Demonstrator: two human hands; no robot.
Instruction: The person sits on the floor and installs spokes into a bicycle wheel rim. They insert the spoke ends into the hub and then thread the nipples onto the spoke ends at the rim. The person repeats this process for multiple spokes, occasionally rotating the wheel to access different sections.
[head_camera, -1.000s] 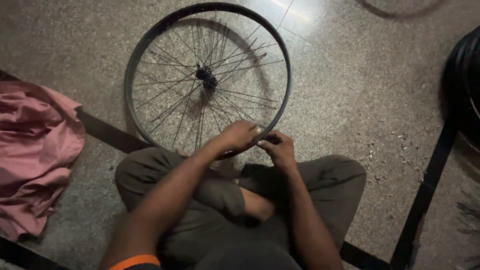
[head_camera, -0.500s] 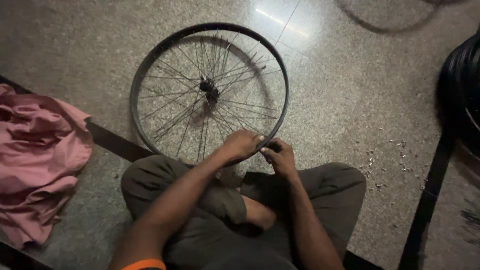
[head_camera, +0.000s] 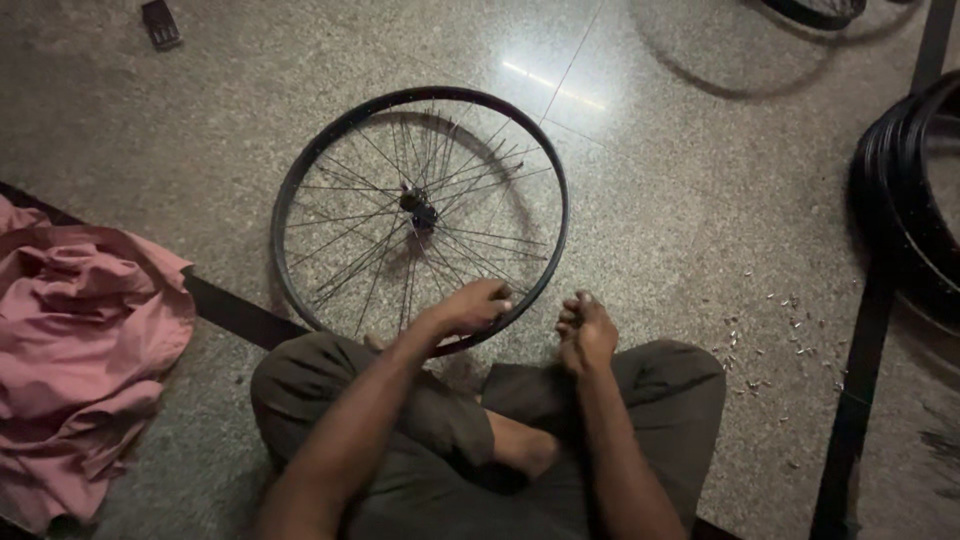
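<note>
Speckled stone floor. Bicycle wheel lies flat, centre. Left hand grips its near rim; right hand, fingers bunched, possibly pinching something small. Pink cloth left.

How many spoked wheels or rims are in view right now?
3, maybe more. One spoked wheel lies on the floor under the left hand. Another rim is cut off by the top edge. A dark stack at the right edge may hold several.
</note>
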